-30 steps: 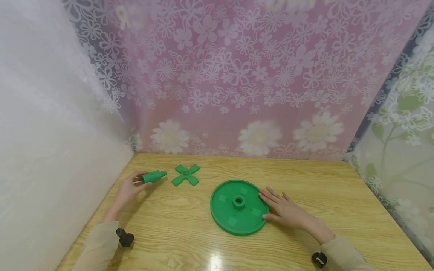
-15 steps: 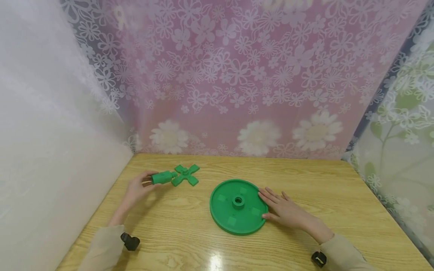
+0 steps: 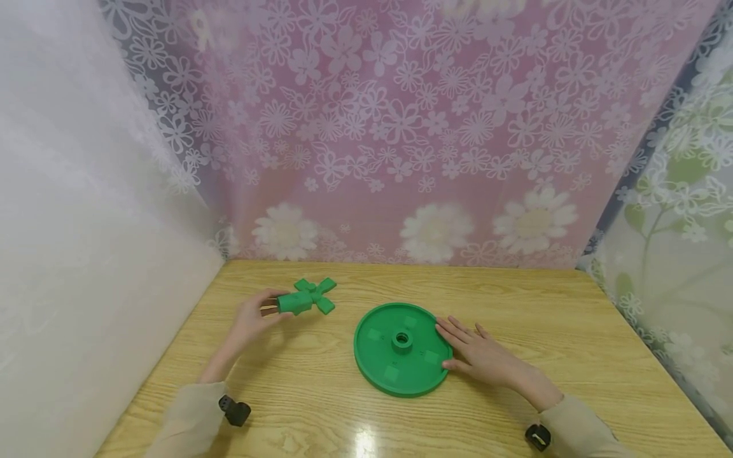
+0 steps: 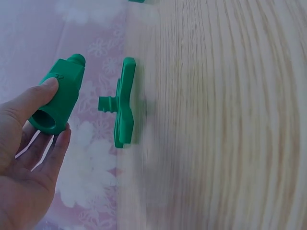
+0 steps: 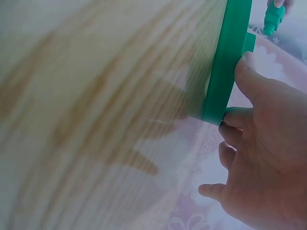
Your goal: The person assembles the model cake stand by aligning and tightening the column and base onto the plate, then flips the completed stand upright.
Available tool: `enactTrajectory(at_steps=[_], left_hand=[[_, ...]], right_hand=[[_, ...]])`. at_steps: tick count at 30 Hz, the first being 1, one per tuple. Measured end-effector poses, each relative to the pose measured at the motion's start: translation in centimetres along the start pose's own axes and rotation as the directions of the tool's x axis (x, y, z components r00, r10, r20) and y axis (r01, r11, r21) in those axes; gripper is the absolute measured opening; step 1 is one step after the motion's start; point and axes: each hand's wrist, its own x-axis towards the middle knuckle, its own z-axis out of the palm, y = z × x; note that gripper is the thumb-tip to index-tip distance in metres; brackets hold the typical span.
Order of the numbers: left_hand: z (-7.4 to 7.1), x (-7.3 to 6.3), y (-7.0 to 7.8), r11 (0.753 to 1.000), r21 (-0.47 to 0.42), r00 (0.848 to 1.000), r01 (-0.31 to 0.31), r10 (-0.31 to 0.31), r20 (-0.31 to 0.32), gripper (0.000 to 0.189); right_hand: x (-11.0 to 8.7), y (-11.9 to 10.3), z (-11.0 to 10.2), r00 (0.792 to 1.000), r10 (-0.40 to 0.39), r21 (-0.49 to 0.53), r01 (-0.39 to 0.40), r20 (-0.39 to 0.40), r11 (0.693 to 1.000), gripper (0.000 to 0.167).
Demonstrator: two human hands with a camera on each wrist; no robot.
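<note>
In the head view, a hollow green plastic tube with a narrow plug at one end (image 3: 294,303) is partly hiding a green plastic four-armed cross with a central peg (image 4: 124,100); the left wrist view is showing a gap between the two. A mark on the tube is proving too small to read. The right wrist view is cutting off a round, rimmed green plastic disc with a central socket (image 3: 403,343), and the tube is appearing small there. The left grip (image 3: 254,318) is clasping the tube between thumb and fingers above the yellowish wood-grained bench (image 3: 321,413), the plug pointing away from the palm. The right grip (image 3: 487,359) is lying unclenched, its extended fingers and thumb touching the disc's edge. Disc and cross are resting on the bench, the cross peg-up.
</note>
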Motion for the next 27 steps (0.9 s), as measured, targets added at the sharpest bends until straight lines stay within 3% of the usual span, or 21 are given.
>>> enactTrajectory(at_steps=[7, 14, 27], left_hand=[[1.6, 0.4, 0.5, 0.999, -0.015, 0.999, -0.031, 0.031, 0.008, 0.046], [3.1, 1.1, 1.7, 0.999, -0.029, 0.999, -0.021, 0.022, 0.038, 0.045], [5.8, 1.6, 4.0, 0.993, -0.043, 0.990, -0.112, 0.115, 0.083, 0.046]], right_hand=[[0.0, -0.1, -0.1, 1.000, 0.002, 0.006, -0.002, 0.002, 1.000, 0.077], [0.1, 0.1, 0.0, 1.000, 0.003, 0.001, -0.003, 0.009, 1.000, 0.077], [0.1, 0.0, 0.0, 1.000, 0.009, 0.003, -0.009, 0.014, 1.000, 0.077]])
